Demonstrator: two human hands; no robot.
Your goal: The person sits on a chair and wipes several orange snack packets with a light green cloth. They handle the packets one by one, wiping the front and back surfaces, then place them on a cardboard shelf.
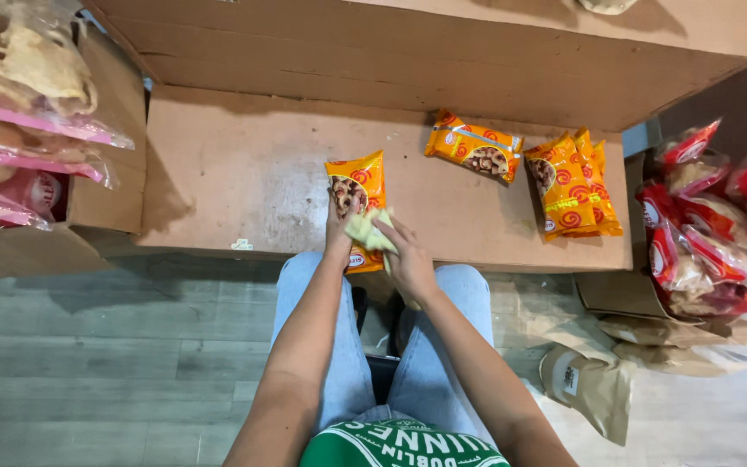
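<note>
An orange snack packet (360, 187) lies flat on a low brown cardboard surface (235, 173) in front of my knees. My left hand (339, 227) rests on the packet's near half, fingers pressing it down. My right hand (408, 259) is closed on a pale yellow cloth (368, 230), which touches the packet beside my left hand. Further right on the same surface lie another orange packet (475, 147) and a small stack of orange packets (571, 185).
A large cardboard box (443, 52) stands behind the surface. A box of clear-bagged crackers (28, 95) sits at left. Red snack bags (702, 233) fill a box at right, with brown paper bags (590, 380) on the grey wood floor.
</note>
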